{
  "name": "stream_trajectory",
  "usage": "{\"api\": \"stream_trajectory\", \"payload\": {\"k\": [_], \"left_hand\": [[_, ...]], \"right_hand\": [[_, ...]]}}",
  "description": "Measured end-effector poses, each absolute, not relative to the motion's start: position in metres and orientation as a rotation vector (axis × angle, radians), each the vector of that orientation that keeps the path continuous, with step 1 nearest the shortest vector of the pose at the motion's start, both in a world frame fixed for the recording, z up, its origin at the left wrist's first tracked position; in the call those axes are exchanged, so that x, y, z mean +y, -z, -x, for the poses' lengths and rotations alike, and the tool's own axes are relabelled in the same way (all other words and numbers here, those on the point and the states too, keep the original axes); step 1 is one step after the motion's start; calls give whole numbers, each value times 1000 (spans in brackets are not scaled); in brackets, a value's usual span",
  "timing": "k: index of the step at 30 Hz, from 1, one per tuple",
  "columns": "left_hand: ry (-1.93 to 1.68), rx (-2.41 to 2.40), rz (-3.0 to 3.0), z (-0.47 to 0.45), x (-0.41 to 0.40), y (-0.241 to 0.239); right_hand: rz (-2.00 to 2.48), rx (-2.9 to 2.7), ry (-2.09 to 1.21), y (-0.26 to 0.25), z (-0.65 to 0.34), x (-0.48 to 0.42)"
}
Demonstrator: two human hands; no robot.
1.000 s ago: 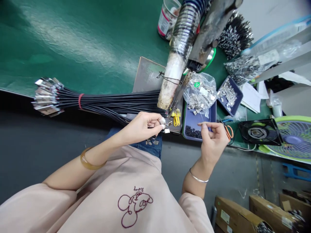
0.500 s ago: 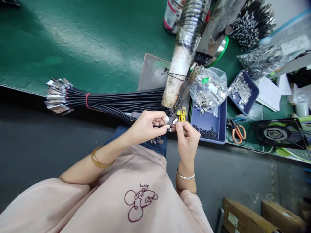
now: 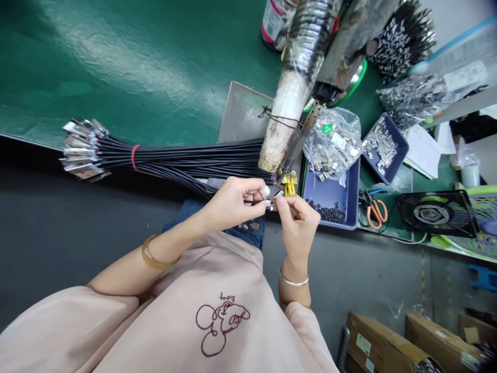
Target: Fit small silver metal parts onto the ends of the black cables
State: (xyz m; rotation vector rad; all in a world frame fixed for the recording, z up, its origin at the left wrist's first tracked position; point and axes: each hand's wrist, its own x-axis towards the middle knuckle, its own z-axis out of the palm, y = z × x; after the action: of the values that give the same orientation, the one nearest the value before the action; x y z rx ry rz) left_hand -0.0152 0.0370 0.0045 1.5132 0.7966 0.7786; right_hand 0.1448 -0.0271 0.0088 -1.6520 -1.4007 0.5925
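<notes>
My left hand (image 3: 233,202) pinches the near end of a black cable with a small metal connector (image 3: 274,199) at its tip. My right hand (image 3: 297,220) is closed right beside it, fingertips pressed on the same connector piece. Both hands meet at the table's front edge, just below the long bundle of black cables (image 3: 186,163), which is tied with a red band and ends in metal shells at the left. A few loose metal shells (image 3: 248,225) lie on my lap.
A taped machine arm (image 3: 295,83) reaches down over the cables. A blue tray (image 3: 334,197) holds a bag of metal shells and small black parts. Orange scissors (image 3: 375,210), a second blue tray, a fan and cardboard boxes are to the right.
My right hand came left from above the blue tray and joined my left hand at the connector. The left hand has stayed where it was.
</notes>
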Motion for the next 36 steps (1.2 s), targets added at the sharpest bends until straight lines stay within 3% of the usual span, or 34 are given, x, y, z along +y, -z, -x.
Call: {"api": "stream_trajectory", "payload": {"k": [6, 12, 19, 24, 36], "left_hand": [[-790, 794, -1524, 15, 37, -3], [-782, 763, -1566, 19, 39, -3], [-871, 806, -1440, 17, 33, -6], [-890, 825, -1385, 12, 31, -9], [-912, 934, -1371, 4, 33, -12]], "right_hand": [[1661, -1427, -587, -10, -143, -27], [1653, -1619, -245, -8, -141, -27], [1473, -1221, -251, -24, -149, -42], [1485, -1499, -116, -19, -145, -43], [1502, -1440, -510, -17, -146, -22]]}}
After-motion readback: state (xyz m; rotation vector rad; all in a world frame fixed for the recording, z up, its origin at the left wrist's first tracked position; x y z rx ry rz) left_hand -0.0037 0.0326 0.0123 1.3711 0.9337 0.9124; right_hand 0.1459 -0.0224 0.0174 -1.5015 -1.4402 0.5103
